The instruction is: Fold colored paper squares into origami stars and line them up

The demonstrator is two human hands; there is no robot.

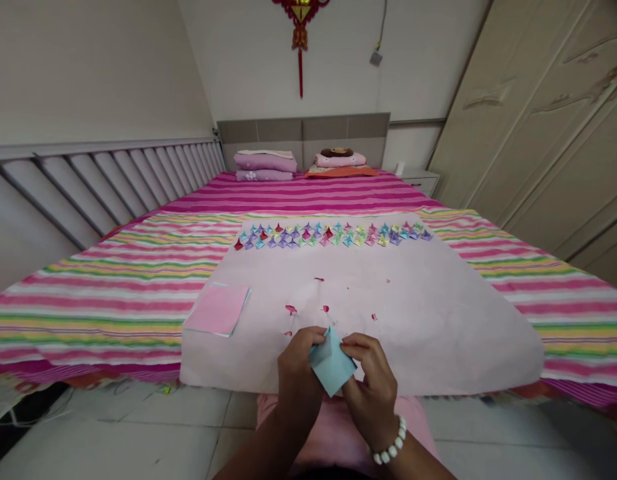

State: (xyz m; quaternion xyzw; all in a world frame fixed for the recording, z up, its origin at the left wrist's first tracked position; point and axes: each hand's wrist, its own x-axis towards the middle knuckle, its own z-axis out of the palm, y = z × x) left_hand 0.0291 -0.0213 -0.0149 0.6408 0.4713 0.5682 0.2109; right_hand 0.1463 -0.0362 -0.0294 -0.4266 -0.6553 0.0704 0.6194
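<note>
A light blue piece of origami paper [333,365], folded into a diamond shape, is held up between both hands over the near edge of the pale sheet [438,320]. My left hand [302,363] grips its left corner between thumb and fingers. On the other side, my right hand [371,377] pinches the right corner, its thumb partly behind the paper. A stack of square papers [217,308], pink on top, lies to the left. Farther back stand rows of small folded paper pieces [328,233] in several colours.
Small red scraps [291,309] are scattered on the pale sheet beyond the hands. A striped bedspread [113,287] lies under the sheet. Folded bedding [266,163] sits by the headboard [261,133]; a slatted rail [113,180] runs along the left and a wardrobe [548,127] stands right.
</note>
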